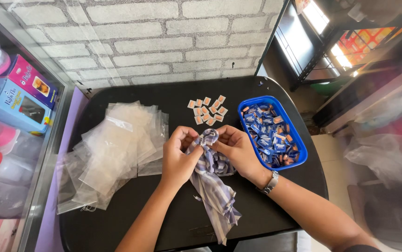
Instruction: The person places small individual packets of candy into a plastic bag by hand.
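Striped cloth (212, 179) pinched by left hand (178, 156) and right hand (238, 150), blue tray (299, 161) full of small packets (268, 135)

Single head-worn view, looking steeply down from above the person onto a black table (131, 219), close range. Both forearms enter from the bottom edge. Brick wall (163, 42) lies at the far side, glass case (47, 154) at left, floor at right. No second view.
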